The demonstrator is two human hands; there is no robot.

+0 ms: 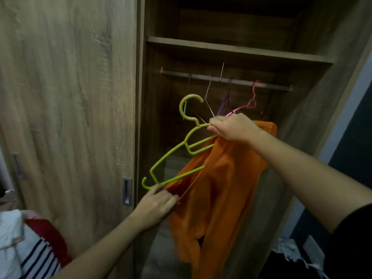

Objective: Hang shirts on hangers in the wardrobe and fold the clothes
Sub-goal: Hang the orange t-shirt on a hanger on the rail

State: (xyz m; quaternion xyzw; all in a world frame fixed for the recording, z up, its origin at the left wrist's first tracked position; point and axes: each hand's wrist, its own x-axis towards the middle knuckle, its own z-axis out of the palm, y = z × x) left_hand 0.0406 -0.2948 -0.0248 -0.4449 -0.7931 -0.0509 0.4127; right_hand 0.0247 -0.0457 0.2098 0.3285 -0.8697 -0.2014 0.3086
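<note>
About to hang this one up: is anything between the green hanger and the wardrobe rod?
Nothing solid blocks the opening. But the rod already carries a wire hanger, a purple hanger and a pink hanger just behind the green hanger, so its hook could snag them.

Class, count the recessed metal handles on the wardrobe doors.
2. One handle is on the near door, low at its right edge; another handle is at the far left. More may be off frame.
</note>
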